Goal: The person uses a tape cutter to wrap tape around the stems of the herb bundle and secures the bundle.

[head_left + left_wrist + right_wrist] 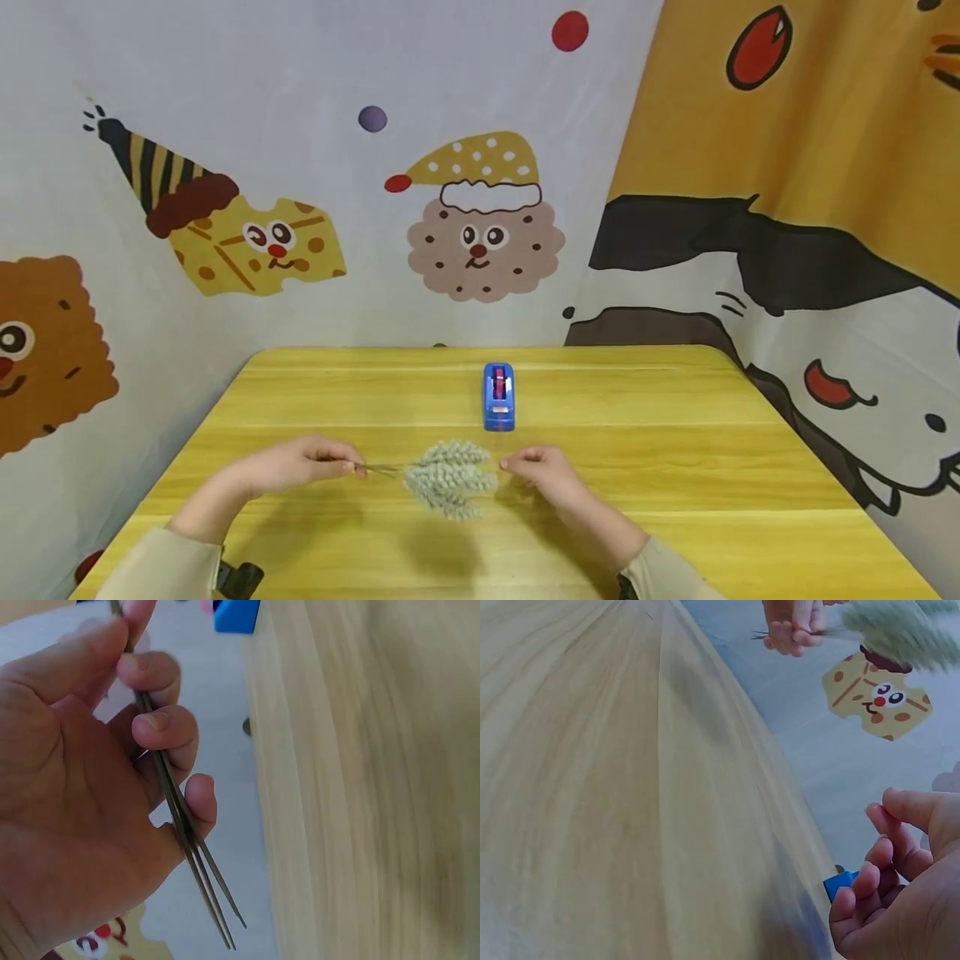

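Observation:
My left hand [311, 461] pinches a small bunch of pale green wheat stalks [450, 477] by their thin stems, above the table. The seed heads point right. In the left wrist view, brown stems [184, 817] run across the curled fingers, their cut ends sticking out below the hand. My right hand [543, 471] is just past the tips of the heads, apart from them. In the right wrist view its thumb and index fingertip come close together, the other fingers [866, 881] loosely bent, with nothing held. The wheat heads [900, 634] look slightly blurred there.
A blue tape dispenser [499, 412] with a pink core stands on the wooden table [360, 392], beyond the hands and slightly right of the wheat heads. Behind the table hangs a cloth [300, 100] printed with cartoon figures.

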`<state>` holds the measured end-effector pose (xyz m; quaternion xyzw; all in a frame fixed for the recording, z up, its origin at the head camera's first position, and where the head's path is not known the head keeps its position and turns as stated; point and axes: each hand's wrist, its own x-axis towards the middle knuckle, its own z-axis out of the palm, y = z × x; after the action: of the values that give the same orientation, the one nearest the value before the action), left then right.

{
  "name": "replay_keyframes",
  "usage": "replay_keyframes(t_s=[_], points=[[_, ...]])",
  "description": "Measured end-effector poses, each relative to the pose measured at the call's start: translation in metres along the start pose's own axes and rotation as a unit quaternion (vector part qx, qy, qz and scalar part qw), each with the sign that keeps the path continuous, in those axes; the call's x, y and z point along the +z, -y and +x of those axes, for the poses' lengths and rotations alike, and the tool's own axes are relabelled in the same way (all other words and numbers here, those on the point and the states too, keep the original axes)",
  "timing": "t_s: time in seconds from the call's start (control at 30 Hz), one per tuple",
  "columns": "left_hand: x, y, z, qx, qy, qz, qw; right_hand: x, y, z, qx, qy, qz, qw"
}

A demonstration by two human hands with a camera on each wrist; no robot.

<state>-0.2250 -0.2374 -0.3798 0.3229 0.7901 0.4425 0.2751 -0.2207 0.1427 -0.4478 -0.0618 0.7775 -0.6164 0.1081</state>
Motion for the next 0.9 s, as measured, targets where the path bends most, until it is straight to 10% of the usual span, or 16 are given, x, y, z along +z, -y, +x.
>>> replay_keyframes(t_s=[0.27, 0.9], points=[[0.031, -0.017, 0.021, 0.043, 0.066, 0.027, 0.9965, -0.005, 0.007, 0.002, -0.003, 0.004, -0.033, 0.999], [0.088, -0.031, 0.092, -0.022, -0.031, 0.219, 0.9751, -0.02, 0.032, 0.009, 0.009, 0.036, -0.056, 0.998]])
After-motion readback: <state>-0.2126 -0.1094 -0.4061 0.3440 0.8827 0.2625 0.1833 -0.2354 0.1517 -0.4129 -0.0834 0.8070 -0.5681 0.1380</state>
